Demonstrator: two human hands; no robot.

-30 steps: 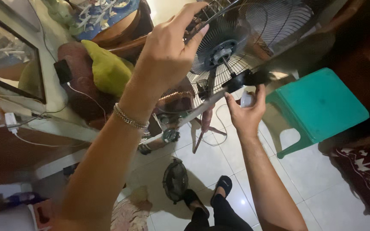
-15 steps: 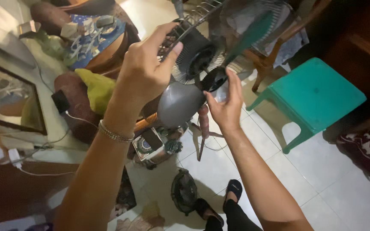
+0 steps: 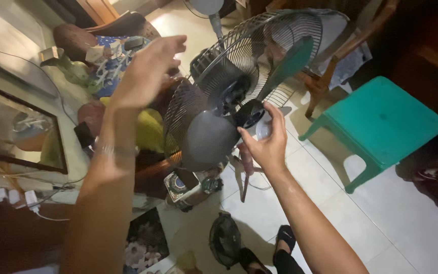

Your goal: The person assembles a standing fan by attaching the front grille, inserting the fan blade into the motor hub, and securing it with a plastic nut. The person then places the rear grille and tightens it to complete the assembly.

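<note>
Fan [image 3: 239, 91] upright on tiled floor beside green stool [image 3: 386, 122] | front guard off, blades [image 3: 209, 139] still mounted | right hand [image 3: 267, 144] grip closed on hub cap [image 3: 252, 114] | left hand [image 3: 145, 71] grip spread open, empty, near rear guard [image 3: 275, 50]

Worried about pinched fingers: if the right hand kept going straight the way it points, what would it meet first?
Probably the fan's dark hub: the right hand already has its fingers at it, blades just alongside. Depth is unclear.
</note>
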